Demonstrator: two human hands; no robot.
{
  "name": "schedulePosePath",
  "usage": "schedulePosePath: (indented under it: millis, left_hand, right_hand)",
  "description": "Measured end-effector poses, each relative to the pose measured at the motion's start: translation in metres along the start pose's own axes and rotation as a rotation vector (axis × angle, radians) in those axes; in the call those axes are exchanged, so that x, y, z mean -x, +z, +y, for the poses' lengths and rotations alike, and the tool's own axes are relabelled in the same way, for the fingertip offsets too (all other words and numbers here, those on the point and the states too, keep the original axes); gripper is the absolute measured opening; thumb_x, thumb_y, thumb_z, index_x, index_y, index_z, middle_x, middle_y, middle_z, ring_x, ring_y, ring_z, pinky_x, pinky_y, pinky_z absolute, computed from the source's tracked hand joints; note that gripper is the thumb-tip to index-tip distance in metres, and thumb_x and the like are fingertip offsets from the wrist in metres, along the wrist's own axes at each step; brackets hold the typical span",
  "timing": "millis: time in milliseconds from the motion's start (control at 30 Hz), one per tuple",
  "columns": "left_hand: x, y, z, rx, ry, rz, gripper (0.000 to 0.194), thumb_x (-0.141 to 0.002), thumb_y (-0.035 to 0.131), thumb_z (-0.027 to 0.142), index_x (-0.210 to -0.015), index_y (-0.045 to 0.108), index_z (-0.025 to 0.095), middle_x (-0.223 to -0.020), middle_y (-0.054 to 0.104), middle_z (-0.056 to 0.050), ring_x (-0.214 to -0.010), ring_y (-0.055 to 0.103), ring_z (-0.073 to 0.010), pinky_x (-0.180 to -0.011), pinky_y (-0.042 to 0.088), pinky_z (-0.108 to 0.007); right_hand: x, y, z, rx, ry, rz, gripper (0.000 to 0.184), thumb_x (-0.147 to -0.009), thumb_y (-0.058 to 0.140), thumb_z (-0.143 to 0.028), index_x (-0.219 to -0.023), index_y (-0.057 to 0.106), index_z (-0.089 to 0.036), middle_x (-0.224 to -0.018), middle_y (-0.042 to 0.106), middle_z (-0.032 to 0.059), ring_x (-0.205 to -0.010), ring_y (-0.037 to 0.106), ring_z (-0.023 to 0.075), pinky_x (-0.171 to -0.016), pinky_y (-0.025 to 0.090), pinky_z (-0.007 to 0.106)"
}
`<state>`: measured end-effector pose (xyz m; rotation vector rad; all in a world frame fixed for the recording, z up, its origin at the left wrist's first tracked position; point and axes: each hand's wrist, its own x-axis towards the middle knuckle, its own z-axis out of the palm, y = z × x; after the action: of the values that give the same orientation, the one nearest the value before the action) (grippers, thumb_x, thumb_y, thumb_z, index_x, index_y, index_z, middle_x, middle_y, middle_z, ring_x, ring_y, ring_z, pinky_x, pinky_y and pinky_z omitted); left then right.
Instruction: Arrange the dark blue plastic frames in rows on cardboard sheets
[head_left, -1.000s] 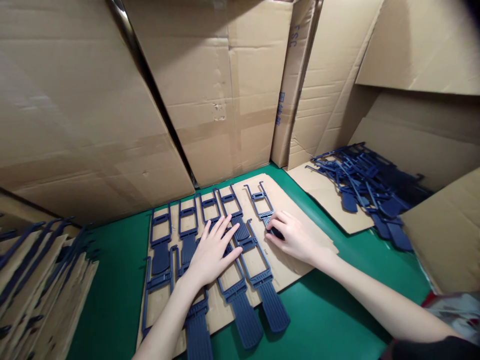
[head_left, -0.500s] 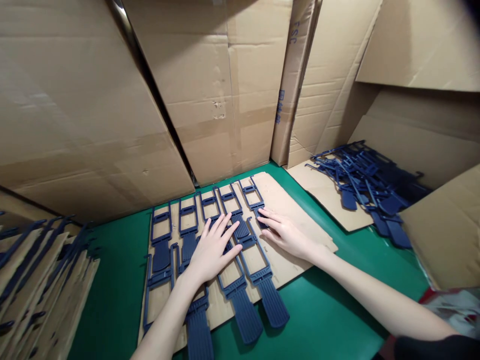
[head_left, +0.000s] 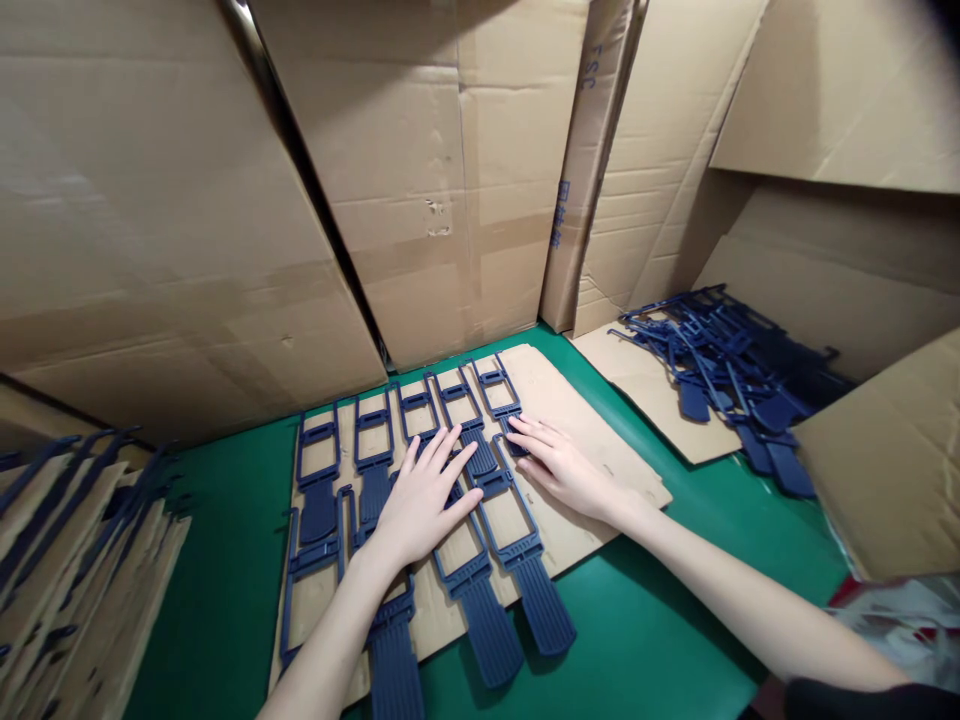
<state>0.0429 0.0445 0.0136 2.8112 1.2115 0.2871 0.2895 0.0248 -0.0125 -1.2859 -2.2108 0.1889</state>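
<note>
Dark blue plastic frames with ribbed paddle ends lie in two rows on a cardboard sheet [head_left: 600, 475]. My left hand [head_left: 427, 495] rests flat over the middle of the rows, fingers spread, hiding parts of several frames. At the right end of the far row, my right hand [head_left: 566, 465] lies with its fingertips on the paddle of one frame [head_left: 499, 385], fingers stretched out. Just below, between the hands, is a near-row frame [head_left: 517, 540] whose paddle hangs past the sheet's edge.
More blue frames are heaped in a tangled pile [head_left: 727, 360] on cardboard at the right. Layered cardboard sheets with frames between them form a stack [head_left: 82, 570] at the left. Tall cardboard boxes [head_left: 420, 200] stand behind the green table [head_left: 622, 620].
My right hand has shifted slightly left on the far-row frame's paddle. My left hand stays nearly where it was, and the view has moved a little.
</note>
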Motion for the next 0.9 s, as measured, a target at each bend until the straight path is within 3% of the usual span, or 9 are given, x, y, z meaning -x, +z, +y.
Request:
schedulePosePath:
  millis: [400,633,767,900]
  left_hand:
    - [0.0,0.0,0.001,0.003,0.006,0.004,0.057,-0.091,0.036,0.053,-0.142,0.032,0.027,-0.152,0.019,-0.006,-0.14,0.015,-0.0263,-0.112,0.011,-0.054]
    - [0.001,-0.003,0.003,0.013,-0.007,0.015,0.056,-0.091,0.037,0.052,-0.141,0.032,0.027,-0.152,0.02,-0.006,-0.14,0.015,-0.0257,-0.112,0.011,-0.053]
    - [0.002,-0.003,0.003,0.012,-0.005,0.013,0.053,-0.091,0.037,0.052,-0.139,0.037,0.028,-0.152,0.021,-0.006,-0.14,0.016,-0.0264,-0.112,0.011,-0.054]
    - [0.003,-0.002,0.002,0.012,-0.011,0.015,0.053,-0.091,0.037,0.052,-0.138,0.038,0.028,-0.152,0.022,-0.007,-0.14,0.016,-0.0262,-0.112,0.012,-0.054]
  right_hand:
    - [-0.002,-0.003,0.001,-0.023,-0.025,0.008,0.033,-0.091,0.045,-0.028,-0.121,0.056,-0.019,-0.136,0.047,0.0081,-0.129,0.038,0.0209,-0.107,0.035,0.045]
    - [-0.008,-0.021,-0.008,-0.135,0.02,0.031,0.029,-0.09,0.048,-0.029,-0.116,0.058,-0.022,-0.13,0.052,0.0093,-0.124,0.045,0.021,-0.101,0.041,0.042]
    - [-0.033,-0.03,-0.005,-0.147,-0.025,0.055,0.026,-0.091,0.045,-0.029,-0.112,0.059,-0.021,-0.127,0.054,0.0086,-0.12,0.048,0.02,-0.1,0.041,0.04]
    - [-0.077,-0.022,0.011,-0.061,-0.061,0.029,0.026,-0.089,0.048,-0.028,-0.109,0.059,-0.016,-0.125,0.055,0.0102,-0.118,0.05,0.0198,-0.1,0.041,0.037]
